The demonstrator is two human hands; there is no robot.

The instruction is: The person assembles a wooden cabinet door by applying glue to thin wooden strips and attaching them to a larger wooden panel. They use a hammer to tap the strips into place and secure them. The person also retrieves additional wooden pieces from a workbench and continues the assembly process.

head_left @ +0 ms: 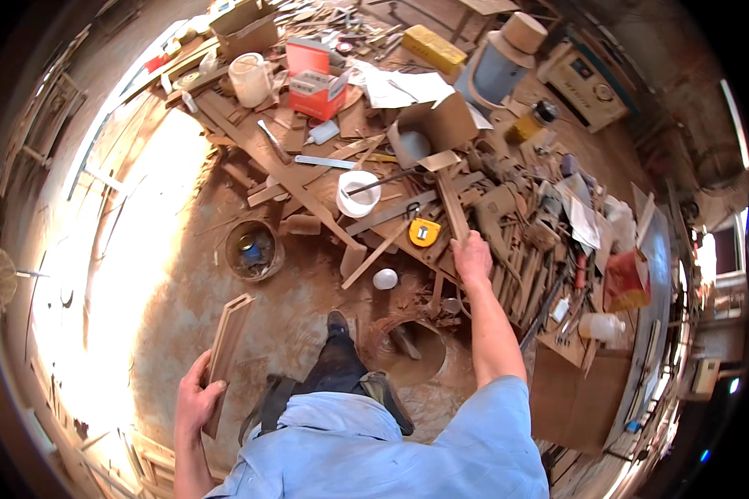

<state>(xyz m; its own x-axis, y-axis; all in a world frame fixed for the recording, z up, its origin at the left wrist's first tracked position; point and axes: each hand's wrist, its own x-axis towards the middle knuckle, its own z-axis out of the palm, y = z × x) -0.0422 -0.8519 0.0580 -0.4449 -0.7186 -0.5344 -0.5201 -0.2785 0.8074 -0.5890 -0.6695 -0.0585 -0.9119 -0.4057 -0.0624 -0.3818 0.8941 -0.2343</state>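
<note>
My left hand (pixel 196 392) is closed round a grooved wooden piece (pixel 230 326), held upright at my left side above the floor. Stretched forward, my right hand (pixel 473 258) grips the near end of a flat wooden strip (pixel 452 206) over the cluttered workbench. Just left of that hand lies a yellow tape measure (pixel 424 233). Beyond the tape stands a white tub (pixel 359 195) with a dark stick leaning in it. An open cardboard box (pixel 445 125) is at the strip's far end.
Wood scraps and tools (pixel 524 241) heap up on the right. A red and white box (pixel 317 87) and white jug (pixel 250 80) stand farther back. On the floor are a bucket (pixel 276 264) and a round basin (pixel 429 366) near my feet. A blue-grey canister (pixel 495 71) stands far right.
</note>
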